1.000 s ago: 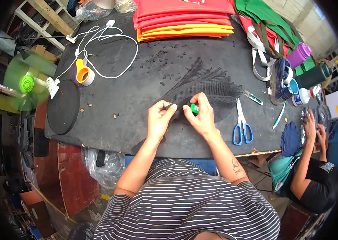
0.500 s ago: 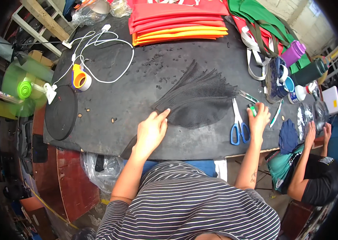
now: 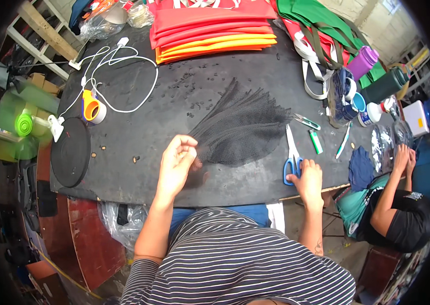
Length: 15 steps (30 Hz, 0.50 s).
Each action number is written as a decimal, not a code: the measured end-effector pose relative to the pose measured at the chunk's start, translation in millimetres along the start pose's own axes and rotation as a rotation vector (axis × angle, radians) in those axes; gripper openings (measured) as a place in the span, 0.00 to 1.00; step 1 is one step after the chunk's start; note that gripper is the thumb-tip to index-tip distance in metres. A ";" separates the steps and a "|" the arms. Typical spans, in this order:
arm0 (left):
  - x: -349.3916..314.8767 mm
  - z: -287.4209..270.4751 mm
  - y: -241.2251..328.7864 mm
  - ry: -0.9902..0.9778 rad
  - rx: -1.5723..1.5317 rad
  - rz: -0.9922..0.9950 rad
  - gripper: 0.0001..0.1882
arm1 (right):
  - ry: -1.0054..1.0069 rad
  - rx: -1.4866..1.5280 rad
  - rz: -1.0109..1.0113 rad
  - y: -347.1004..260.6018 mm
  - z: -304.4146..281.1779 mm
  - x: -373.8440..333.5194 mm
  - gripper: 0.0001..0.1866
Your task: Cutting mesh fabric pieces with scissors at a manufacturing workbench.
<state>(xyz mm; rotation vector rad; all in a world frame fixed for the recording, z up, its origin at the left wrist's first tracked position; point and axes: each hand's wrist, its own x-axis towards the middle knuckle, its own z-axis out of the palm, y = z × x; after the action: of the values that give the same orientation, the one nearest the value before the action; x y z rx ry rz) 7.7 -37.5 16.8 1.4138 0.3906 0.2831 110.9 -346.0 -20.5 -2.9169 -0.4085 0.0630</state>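
A fan of black mesh pieces [image 3: 248,127] lies on the dark tabletop. At its left edge my left hand [image 3: 174,165] is raised with fingers curled toward the thumb; whatever they pinch is hard to make out, and a dark blur hangs beside them. My right hand [image 3: 309,183] has its thumb and fingers closed about the blue handles of a pair of scissors [image 3: 292,147], whose blades point away from me. Just beyond that hand a green lighter [image 3: 316,142] lies loose, beside small thread snips [image 3: 307,122].
Red and orange folded fabric [image 3: 215,30] is stacked at the back. Bottles [image 3: 363,62] and a blue cloth [image 3: 361,169] stand or lie rightward, near another person's hands [image 3: 403,158]. At left are a white cable [image 3: 115,109], a tape dispenser [image 3: 93,109] and a black webbing roll [image 3: 71,152].
My right hand has let go of the green lighter and come nearer to me, onto the scissors' handles. My left hand has lifted off the mesh and curled its fingers. The view has shifted slightly.
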 end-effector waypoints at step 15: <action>3.0 26.3 11.4 -0.015 0.173 0.187 0.10 | -0.292 1.674 0.184 2.7 -29.8 -9.2 0.22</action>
<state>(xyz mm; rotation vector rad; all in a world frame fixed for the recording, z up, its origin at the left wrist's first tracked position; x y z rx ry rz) 22.1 -58.3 30.7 1.6250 0.2754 0.3974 104.9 -356.6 8.4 -1.2639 -0.0164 0.5436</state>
